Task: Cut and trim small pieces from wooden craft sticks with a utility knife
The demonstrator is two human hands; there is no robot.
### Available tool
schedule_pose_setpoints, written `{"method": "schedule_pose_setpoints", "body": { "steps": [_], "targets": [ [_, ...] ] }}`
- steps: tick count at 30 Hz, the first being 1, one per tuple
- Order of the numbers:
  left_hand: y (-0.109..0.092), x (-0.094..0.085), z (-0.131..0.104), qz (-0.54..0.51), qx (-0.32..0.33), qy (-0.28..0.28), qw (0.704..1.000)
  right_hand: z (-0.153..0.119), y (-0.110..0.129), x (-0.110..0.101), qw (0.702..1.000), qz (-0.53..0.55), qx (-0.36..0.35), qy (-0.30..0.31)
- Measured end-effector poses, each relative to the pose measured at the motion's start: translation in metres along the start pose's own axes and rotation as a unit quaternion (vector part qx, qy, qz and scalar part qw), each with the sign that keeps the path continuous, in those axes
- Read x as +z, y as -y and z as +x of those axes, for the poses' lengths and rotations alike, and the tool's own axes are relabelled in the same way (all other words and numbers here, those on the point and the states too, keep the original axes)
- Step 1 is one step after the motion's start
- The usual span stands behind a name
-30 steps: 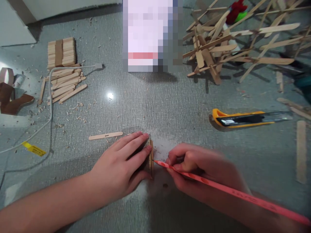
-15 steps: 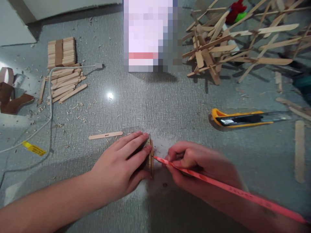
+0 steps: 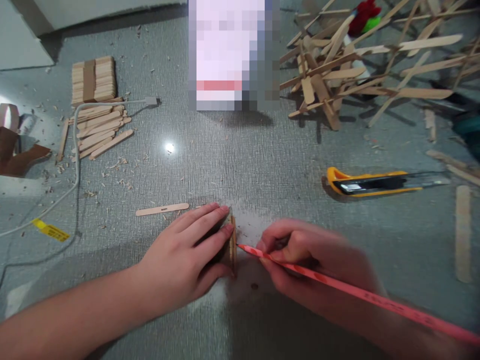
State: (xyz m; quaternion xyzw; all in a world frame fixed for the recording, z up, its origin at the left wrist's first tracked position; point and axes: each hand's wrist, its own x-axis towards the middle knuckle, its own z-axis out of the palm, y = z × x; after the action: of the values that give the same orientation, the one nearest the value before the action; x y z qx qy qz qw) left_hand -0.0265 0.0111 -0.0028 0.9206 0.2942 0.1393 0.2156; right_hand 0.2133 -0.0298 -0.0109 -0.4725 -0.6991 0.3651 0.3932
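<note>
Your left hand [image 3: 183,250] lies palm down with its fingertips and thumb against the thin wood [image 3: 233,255], which stands at the edge of that hand, between your two hands. Whether those fingers clamp the wood from both sides or only press on it, I cannot tell; your palm hides part of it. Your right hand [image 3: 311,250], apart from the left, is pinched round the pencil [image 3: 337,284], its point at or just beside the wood's right side. Contact is too fine to make out.

The likeliest trouble is a slip. The wood looks narrow and seems to be made of more than one layer, so a sideways push from the pencil could tip it or slide one layer past another, above all if your left fingers ease off. A mark made then would probably land askew. Your left fingertips sit close to the pencil's point, so a skid could jab one. Pressing hard could also snap the lead.

Beyond your right hand lies the cutter [image 3: 375,184]; how far its blade is out, I cannot tell. Swinging your right hand away carelessly might catch it. The loose stick [image 3: 162,209] beyond your left hand could get nudged by your knuckles.
</note>
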Motion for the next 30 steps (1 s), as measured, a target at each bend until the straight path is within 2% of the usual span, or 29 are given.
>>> {"method": "schedule_pose_setpoints", "body": {
  "steps": [2,4,7,9,18,21,30],
  "targets": [
    [0.001,0.000,0.000,0.001,0.004,-0.005,1.000,-0.004,-0.001,-0.002,0.999,-0.045,-0.022,-0.018],
    [0.003,0.001,0.000,0.001,0.008,-0.011,1.000,-0.006,-0.002,-0.004,0.988,-0.128,-0.085,-0.014],
    [0.003,0.001,-0.001,-0.002,0.005,-0.015,1.000,-0.006,-0.003,-0.005,0.952,-0.237,-0.192,0.033],
    [0.003,0.002,-0.001,-0.003,0.002,-0.016,1.000,-0.004,-0.004,-0.004,0.935,-0.266,-0.225,0.067],
    [0.001,0.003,0.000,-0.007,0.015,-0.023,1.000,-0.004,-0.009,-0.001,0.935,-0.258,-0.205,0.130],
    [0.000,0.001,0.000,0.017,0.029,-0.027,0.999,-0.003,-0.009,-0.001,0.936,-0.260,-0.204,0.123],
    [-0.007,-0.001,-0.003,0.138,0.016,-0.085,0.987,0.000,-0.006,-0.002,0.940,-0.251,-0.206,0.104]
  ]
}}
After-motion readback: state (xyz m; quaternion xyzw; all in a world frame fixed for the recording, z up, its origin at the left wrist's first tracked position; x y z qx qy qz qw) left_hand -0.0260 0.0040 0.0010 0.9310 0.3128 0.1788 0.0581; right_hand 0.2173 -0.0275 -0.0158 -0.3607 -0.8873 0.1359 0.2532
